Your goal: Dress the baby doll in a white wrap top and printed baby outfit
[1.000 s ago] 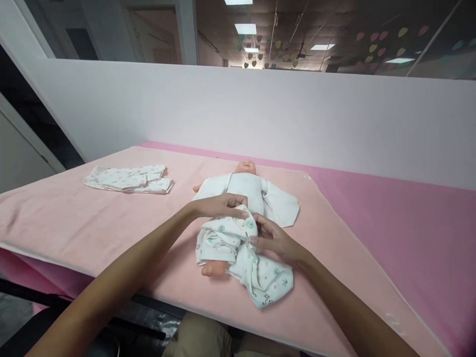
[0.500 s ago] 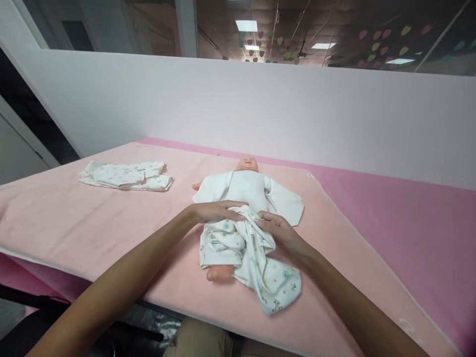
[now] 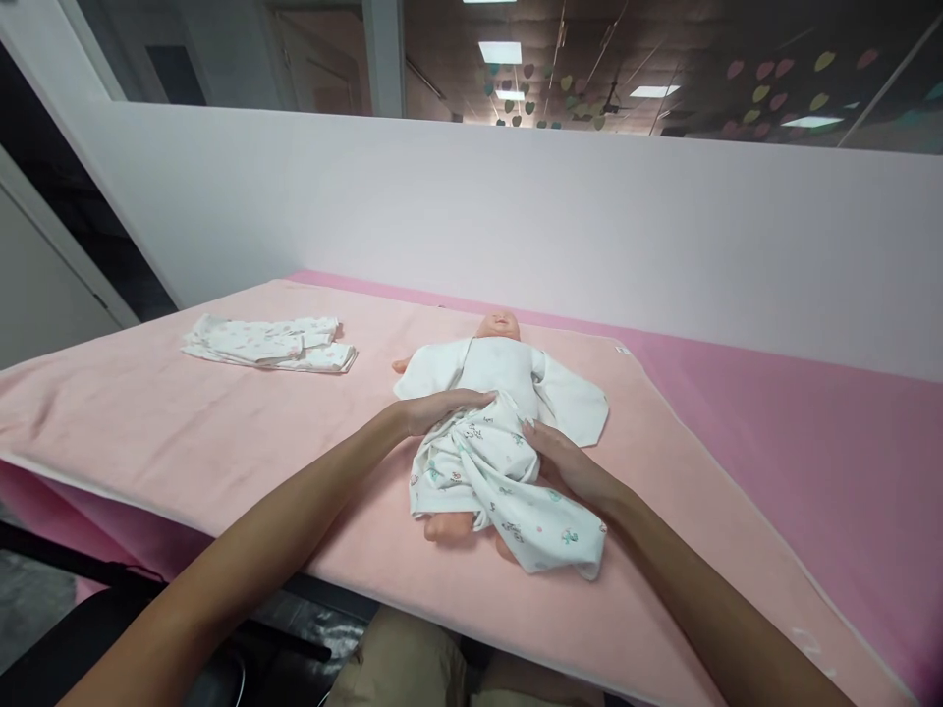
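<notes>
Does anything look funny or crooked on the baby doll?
Yes, the patterned pants look askew: they're bunched and twisted. One doll foot pokes out on the picture's left, but the other pant leg slants off to the right, with no foot showing at its end.

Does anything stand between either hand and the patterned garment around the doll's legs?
Nothing visible does: the left hand and right hand both touch the patterned garment directly. The folded clothing lies apart, off to the left.
</notes>
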The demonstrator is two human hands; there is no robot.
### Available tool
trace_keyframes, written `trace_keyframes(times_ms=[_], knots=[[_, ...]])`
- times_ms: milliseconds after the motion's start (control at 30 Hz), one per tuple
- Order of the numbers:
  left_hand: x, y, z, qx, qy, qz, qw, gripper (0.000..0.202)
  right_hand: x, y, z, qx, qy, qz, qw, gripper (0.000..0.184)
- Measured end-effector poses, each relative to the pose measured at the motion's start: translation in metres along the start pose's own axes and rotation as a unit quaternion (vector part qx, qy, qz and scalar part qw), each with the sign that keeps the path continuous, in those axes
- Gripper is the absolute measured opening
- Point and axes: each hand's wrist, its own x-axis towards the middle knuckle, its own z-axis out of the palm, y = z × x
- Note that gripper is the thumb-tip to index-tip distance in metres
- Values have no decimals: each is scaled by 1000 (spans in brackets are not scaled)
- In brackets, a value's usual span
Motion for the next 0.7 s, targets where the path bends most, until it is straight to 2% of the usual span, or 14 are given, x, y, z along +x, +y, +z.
trace_keyframes(times_ms=[133, 233, 400, 533, 600, 700], knots=[[-5, 7, 0, 124, -64, 8, 990, 67, 2, -2, 4, -26, 28, 0, 999, 54], [-8, 11, 1, 193, -66, 3, 979, 64, 4, -2, 5, -45, 53, -11, 998, 57], [-6, 8, -2, 131, -34, 38, 990, 49, 1, -5, 0, -111, 37, 25, 993, 54], [-2, 3, -3, 90, -4, 67, 994, 44, -4, -9, -7, -164, -32, 38, 985, 46], [-1, 2, -1, 82, 12, 74, 994, 45, -5, -8, -9, -164, -50, 27, 985, 44], [1, 2, 2, 77, 28, 75, 994, 46, -4, -3, -9, -109, -26, 15, 994, 43]])
